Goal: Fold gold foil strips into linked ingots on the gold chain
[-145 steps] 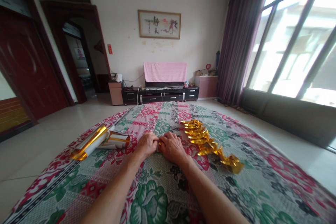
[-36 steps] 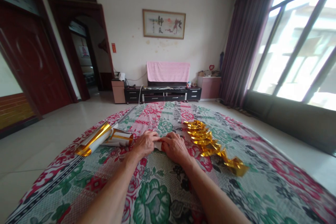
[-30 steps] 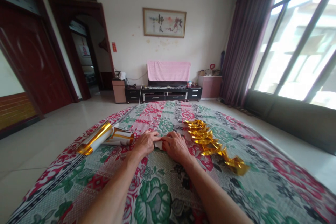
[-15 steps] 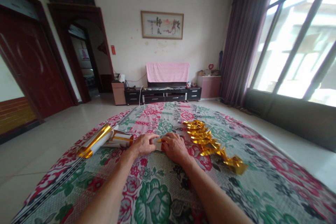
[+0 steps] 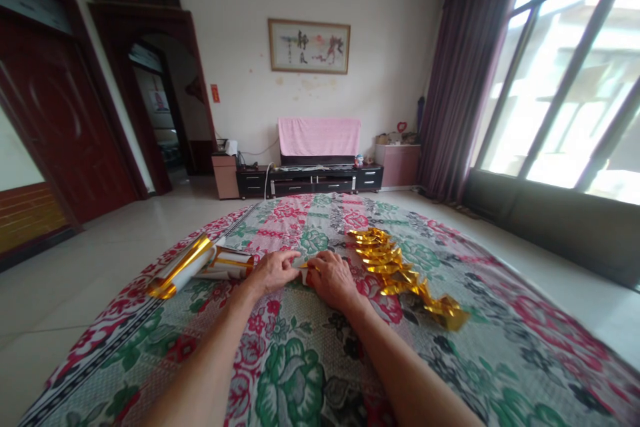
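A small piece of gold foil paper (image 5: 303, 271), gold on one face and whitish on the other, lies on the tablecloth between my hands, mostly covered by fingers. My right hand (image 5: 331, 275) is closed over its right side, fingers bent down on it. At the paper's left edge, my left hand (image 5: 274, 271) has its fingers curled, thumb and forefinger meeting the paper. Just right of my right hand runs a row of folded gold foil pieces (image 5: 387, 259). Rolled gold-and-white foil sheets (image 5: 185, 268) lie to the left of my left hand.
A floral cloth (image 5: 290, 380) covers the round table. Beyond it stand a low black TV cabinet (image 5: 310, 183) and a screen under a pink towel (image 5: 320, 137). A purple curtain (image 5: 450, 80) and windows are on the right, and a dark red door (image 5: 50, 107) on the left.
My left hand has shifted very slightly, its thumb and forefinger still by the paper. My right hand stays nearly in place. The foil pieces and rolls have not moved.
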`<state>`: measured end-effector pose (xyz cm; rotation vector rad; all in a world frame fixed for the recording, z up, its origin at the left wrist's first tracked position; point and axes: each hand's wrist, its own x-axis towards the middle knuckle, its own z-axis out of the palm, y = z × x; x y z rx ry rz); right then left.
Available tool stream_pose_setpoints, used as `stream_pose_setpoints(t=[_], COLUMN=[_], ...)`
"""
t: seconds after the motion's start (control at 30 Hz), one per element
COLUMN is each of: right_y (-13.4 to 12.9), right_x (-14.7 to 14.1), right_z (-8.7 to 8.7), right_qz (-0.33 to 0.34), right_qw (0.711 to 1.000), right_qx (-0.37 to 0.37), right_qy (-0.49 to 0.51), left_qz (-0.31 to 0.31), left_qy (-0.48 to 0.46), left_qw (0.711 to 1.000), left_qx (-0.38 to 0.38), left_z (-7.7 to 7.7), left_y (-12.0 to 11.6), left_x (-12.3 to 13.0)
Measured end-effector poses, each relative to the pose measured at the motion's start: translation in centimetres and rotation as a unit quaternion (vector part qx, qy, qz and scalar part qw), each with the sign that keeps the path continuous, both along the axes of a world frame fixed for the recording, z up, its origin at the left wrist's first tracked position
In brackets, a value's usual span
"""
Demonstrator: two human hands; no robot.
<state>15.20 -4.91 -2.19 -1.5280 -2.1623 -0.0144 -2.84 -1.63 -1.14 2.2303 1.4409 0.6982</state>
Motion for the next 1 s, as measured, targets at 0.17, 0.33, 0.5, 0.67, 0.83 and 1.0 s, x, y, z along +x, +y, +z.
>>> stream_pose_setpoints(t=[0.17,0.33,0.5,0.67,0.83,1.0], right_y=[-0.2,-0.1,0.2,0.4,0.3,0.1], right_x=[-0.6,-1.0,-0.7,-0.4,-0.3,-0.3], right_z=[-0.1,-0.2,0.1,0.2,0.3,1.0], right_qz=[-0.031,-0.06,-0.08,-0.088,-0.05,0.033], right_qw=[0.999,0.998,0.997,0.996,0.999,0.999], right_qx=[0.011,0.01,-0.008,-0.015,0.002,0.002], right_qy=[-0.023,-0.027,-0.012,0.004,0.01,-0.036], left_qz=[0.028,0.014,-0.012,-0.011,-0.022,-0.046], left_qy=[-0.014,-0.024,-0.042,-0.042,-0.028,-0.025], left_qw=[0.998,0.998,0.998,0.998,0.998,0.998], left_qx=[0.057,0.058,0.044,0.048,0.048,0.038], left_z=[-0.2,-0.1,-0.2,-0.3,0.2,0.2], left_y=[-0.1,-0.2,-0.2,-0.2,-0.7,-0.6], left_x=[0.5,0.8,1.0,1.0,1.1,0.9])
